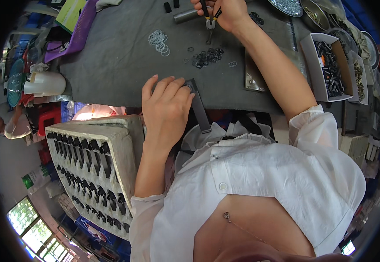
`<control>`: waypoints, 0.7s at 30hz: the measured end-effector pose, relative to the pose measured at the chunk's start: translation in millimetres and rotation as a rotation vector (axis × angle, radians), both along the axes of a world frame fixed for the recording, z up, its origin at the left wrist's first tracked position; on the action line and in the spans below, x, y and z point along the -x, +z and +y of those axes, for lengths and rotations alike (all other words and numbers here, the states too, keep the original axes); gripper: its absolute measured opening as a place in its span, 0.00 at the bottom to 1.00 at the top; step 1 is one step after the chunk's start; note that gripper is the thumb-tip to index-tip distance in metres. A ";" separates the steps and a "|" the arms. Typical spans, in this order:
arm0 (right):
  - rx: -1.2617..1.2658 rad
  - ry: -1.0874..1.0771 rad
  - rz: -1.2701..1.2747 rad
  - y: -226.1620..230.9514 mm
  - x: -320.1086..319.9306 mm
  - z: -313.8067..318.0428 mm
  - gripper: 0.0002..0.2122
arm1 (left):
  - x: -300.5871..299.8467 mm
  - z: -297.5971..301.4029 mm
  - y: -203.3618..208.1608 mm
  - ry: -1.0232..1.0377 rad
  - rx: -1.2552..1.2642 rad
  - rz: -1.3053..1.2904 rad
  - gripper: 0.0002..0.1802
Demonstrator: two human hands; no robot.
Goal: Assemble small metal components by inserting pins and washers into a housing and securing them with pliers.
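My left hand (pixel 167 109) rests at the table's near edge, its fingers bent over the ring-shaped end of a long black flat part (pixel 201 111). The far end of that part sticks out past the edge toward my body. Farther off, my right hand (pixel 227 13) is closed around a pair of pliers (pixel 210 22) with black and yellow handles, jaws pointing down toward the table. Below the jaws lies a pile of small black rings (pixel 207 57). Left of it is a loose heap of thin pale rings (pixel 158 42). Whether the jaws grip anything is too small to tell.
On the dark table (pixel 120 65) lie a metal cylinder (pixel 186 16) and a steel plate (pixel 254 76). A white box (pixel 327 65) of black pieces stands right; a purple tray (pixel 74 37) is left. A foam tray (pixel 98 139) holds rows of black parts. A person (pixel 17 126) is far left.
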State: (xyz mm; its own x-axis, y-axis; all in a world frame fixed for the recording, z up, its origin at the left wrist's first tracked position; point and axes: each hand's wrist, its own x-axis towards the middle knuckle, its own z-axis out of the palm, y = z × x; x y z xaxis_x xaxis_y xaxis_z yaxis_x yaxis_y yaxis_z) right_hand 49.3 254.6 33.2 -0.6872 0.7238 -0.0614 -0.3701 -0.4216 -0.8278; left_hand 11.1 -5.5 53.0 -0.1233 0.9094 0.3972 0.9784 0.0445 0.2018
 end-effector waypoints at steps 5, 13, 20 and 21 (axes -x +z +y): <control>-0.465 0.026 -0.103 -3.3 -6.4 -14.3 0.17 | -2.6 -7.4 3.5 0.016 -0.024 -0.116 0.12; -0.688 0.034 -0.184 12.3 -41.4 -76.4 0.19 | -0.7 -2.6 -12.5 -0.033 -0.057 -0.426 0.17; -0.499 -0.013 -0.213 51.2 -57.6 -76.8 0.21 | 0.9 3.1 -37.9 0.042 0.069 -0.770 0.15; -0.474 -0.006 -0.172 60.1 -66.8 -89.1 0.22 | 5.9 3.2 -46.6 0.028 0.003 -0.766 0.15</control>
